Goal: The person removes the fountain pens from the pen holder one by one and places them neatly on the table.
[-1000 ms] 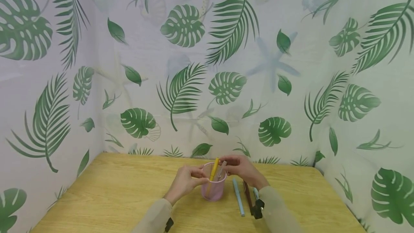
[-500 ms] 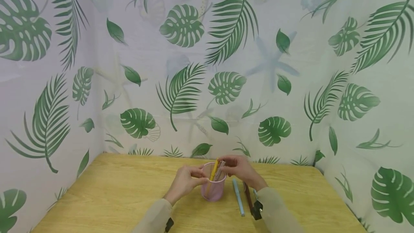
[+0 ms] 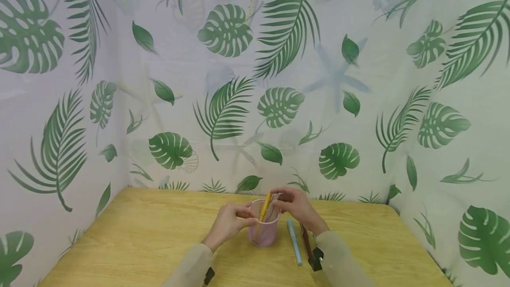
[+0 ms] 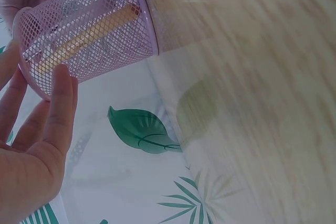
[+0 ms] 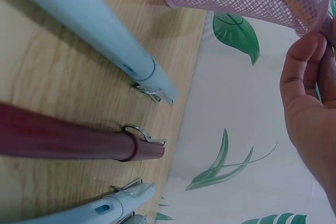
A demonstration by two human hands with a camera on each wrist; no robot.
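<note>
A pink mesh cup (image 3: 263,235) stands upright on the table. My left hand (image 3: 227,227) holds its rim from the left, thumb in front and fingers curved around the side; the left wrist view shows this hand (image 4: 39,153) at the open end of the cup (image 4: 105,32). Inside lean a yellow pen (image 3: 265,205) and a pale greyish-pink pen (image 3: 271,211). My right hand (image 3: 298,209) is over the rim's right side, fingers curled around the pale pen's top, one fingertip by the yellow pen. In the right wrist view, the fingertips of this hand (image 5: 310,93) are partly cut off.
Right of the cup, a light blue pen (image 3: 294,242) and a dark red pen (image 3: 306,242) lie on the wooden table (image 3: 151,234). Beyond the red one, the right wrist view shows another light blue pen (image 5: 105,208) and part of one more. Leaf-patterned sheets surround the table's back and sides.
My right hand has shifted slightly at the cup's mouth, and the pale and yellow pens lean a little differently. The left hand has kept its hold on the cup.
</note>
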